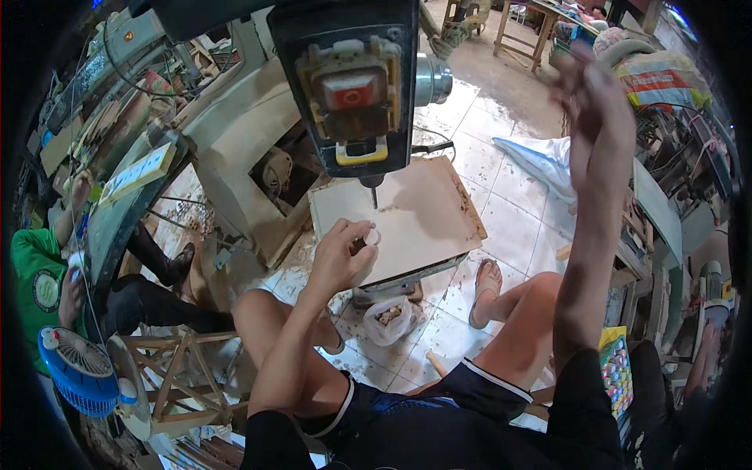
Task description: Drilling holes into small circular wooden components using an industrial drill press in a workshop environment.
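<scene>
Between the thumb and fingers of my left hand (338, 257) is a small pale round disc (374, 236), held over the near left part of a flat board (431, 235). A drill bit (374, 197) points down just beyond the disc, apart from it. It hangs under the dark head of a drill press (352, 86) with a red switch on its front. My right hand (589, 98) is raised at the upper right, away from the board. Motion smears its fingers, so what they hold, if anything, does not show.
A plastic bag with small pieces (389, 323) sits below the board. A white sack (540, 160) lies on the tiled floor to the right. At the left are a person in a green shirt (39, 274), a blue fan (78, 368) and a wooden stool (176, 376).
</scene>
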A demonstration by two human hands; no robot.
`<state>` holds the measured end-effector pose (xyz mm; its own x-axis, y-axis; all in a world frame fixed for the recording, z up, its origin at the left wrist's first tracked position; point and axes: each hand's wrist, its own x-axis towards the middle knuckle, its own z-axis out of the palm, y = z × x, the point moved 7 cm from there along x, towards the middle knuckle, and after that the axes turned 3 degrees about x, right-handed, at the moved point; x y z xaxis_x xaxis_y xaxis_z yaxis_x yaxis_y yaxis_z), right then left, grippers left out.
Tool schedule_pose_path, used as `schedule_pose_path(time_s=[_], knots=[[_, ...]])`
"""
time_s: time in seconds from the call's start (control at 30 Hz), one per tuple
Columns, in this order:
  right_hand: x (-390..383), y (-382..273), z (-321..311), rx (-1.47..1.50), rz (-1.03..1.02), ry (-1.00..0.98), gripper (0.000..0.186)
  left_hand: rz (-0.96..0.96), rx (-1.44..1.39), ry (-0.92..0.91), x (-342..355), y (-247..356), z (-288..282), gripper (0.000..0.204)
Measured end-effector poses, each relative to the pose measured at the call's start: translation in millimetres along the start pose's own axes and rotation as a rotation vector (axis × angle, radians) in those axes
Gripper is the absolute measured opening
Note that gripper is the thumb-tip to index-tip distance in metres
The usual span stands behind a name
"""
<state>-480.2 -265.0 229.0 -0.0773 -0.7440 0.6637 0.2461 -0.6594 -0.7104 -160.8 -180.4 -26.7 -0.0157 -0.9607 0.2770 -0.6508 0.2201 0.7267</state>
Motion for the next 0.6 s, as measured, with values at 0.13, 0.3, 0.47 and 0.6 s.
schedule_pose_path(time_s=[0.13, 0.3, 0.47, 0.6], knots=[[88, -45, 39, -0.045, -0.124, 0.244, 0.041, -0.024, -0.002, 0.008, -3, -4, 4, 0.029], [144, -30, 85, 0.016, -0.100, 0.171, 0.037, -0.004, 0.031, 0.042, -3, -2, 3, 0.033], [156, 0, 90, 0.106, -0.147, -0.033, 0.036, 0.025, 0.124, -0.009, -3, -1, 3, 0.031], [162, 7, 88, 0.139, -0.163, -0.116, 0.035, -0.028, 0.111, 0.025, 1, -10, 10, 0.030]])
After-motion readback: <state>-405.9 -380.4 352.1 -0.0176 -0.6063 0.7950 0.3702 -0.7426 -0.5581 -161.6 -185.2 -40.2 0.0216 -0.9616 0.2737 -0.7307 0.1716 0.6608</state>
